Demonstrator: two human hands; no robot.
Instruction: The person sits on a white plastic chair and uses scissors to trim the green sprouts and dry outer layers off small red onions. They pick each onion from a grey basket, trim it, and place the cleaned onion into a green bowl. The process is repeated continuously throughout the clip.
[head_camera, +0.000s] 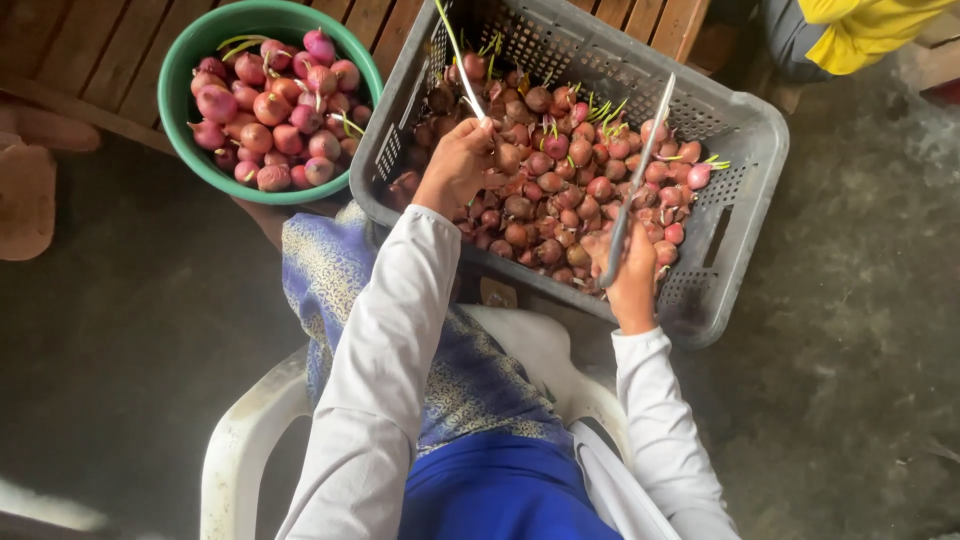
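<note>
Pinched in the left hand (457, 160) is a sprouted shallot (480, 118), its green shoot (455, 50) running up and away from the fingers, just over the heap in the grey crate (740, 130). Right hand (632, 275) grips a knife (640, 165) by the handle, blade pointing away over the heap, to the right of the shallot and apart from it. Left of the crate sits a green bowl (185, 140) of shallots. A white chair (240, 440) lies below.
</note>
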